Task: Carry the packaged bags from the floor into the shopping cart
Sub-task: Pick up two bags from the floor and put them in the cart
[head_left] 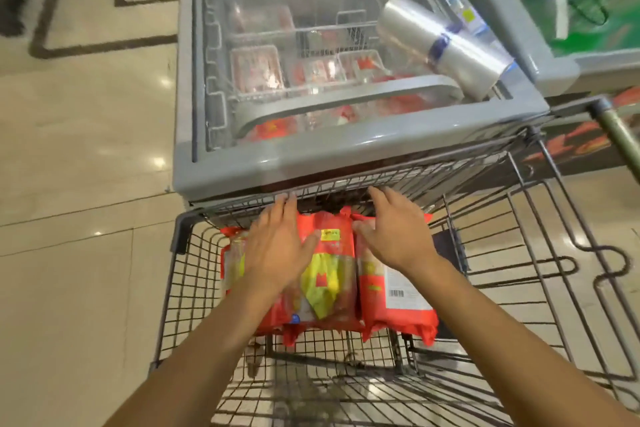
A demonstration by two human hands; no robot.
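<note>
Several red packaged bags [330, 274] stand side by side at the far end of the wire shopping cart [180, 291]. My left hand [277, 243] lies flat with straight fingers on the left bags, its fingertips near the cart's front rim. My right hand [394, 232] rests with spread, straight fingers on the top of the right bag [398, 308], which shows a white label with a barcode. Neither hand grips anything. The bags' lower parts sit on the cart's wire floor.
A grey chest freezer [346, 149] with a glass lid and red meat packs stands directly against the cart's front. A roll of clear plastic bags [440, 45] lies on its right corner. Beige tiled floor [76, 184] stretches to the left. A second freezer [554, 55] stands at the right.
</note>
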